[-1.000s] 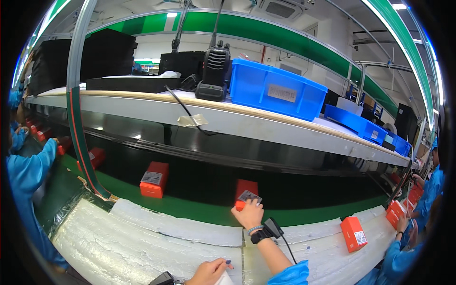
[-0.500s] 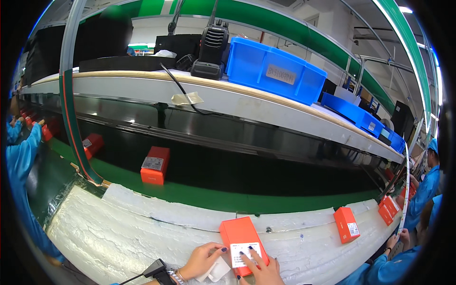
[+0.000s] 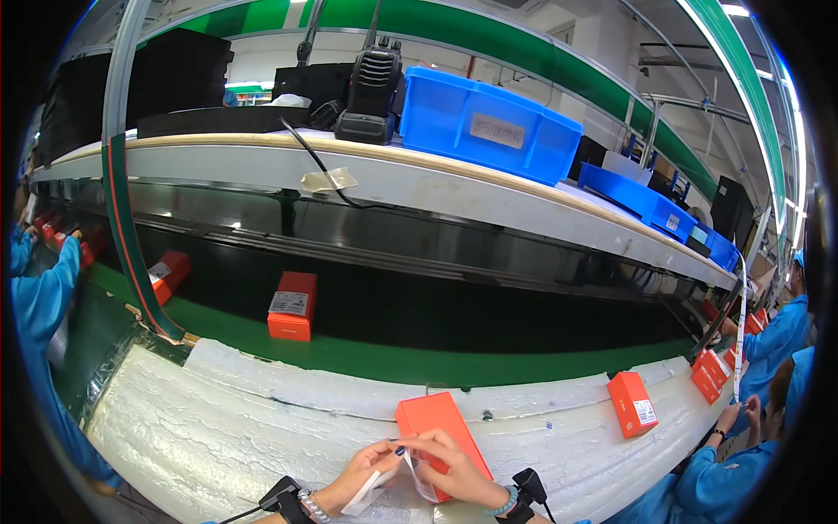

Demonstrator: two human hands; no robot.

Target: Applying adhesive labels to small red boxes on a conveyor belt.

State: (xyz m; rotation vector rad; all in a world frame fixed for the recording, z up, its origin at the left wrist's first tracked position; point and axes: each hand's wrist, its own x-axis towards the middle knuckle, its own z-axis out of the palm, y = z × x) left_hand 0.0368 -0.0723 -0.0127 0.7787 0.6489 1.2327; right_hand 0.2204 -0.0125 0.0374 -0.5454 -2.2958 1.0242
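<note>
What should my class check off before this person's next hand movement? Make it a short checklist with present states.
1. Left hand holding the white slip: ok.
2. Right hand free of the slip: cannot tell; its fingertips meet the left hand's.
3. Near red box lying on the padded surface: ok.
4. Near red box fully in sight: not ok; the right hand hides part.
5. Second red box, to the right, apart from the near one: ok.
</note>
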